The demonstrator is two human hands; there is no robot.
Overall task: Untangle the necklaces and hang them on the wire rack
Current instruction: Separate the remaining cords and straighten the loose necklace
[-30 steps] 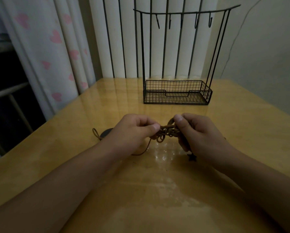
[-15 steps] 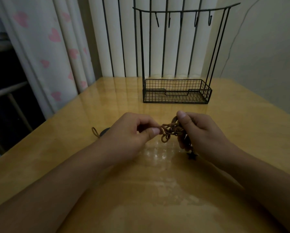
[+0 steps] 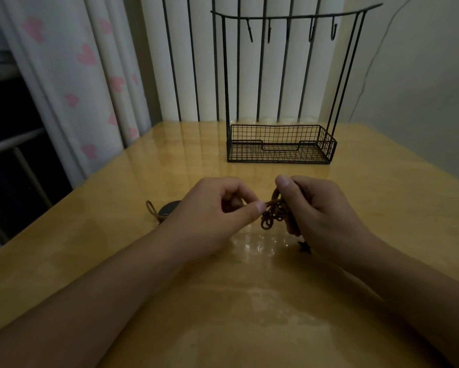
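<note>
Still both hands (image 3: 270, 211) on tangled necklaces (image 3: 272, 212)

Knot opened up, hands eased apart.

A second ago both thumbs met over the tangle (image 3: 272, 212) and hid most of it; now left hand (image 3: 212, 211) pinches only its left edge, right hand (image 3: 321, 211) has lifted a bit, thumb tip higher. More cord shows in the gap: small loops hang loose under the pinch, one bigger loop stands by the right thumb. Cord that trailed under the left hand is out of sight. Star charm (image 3: 304, 247) shifted slightly.
</note>
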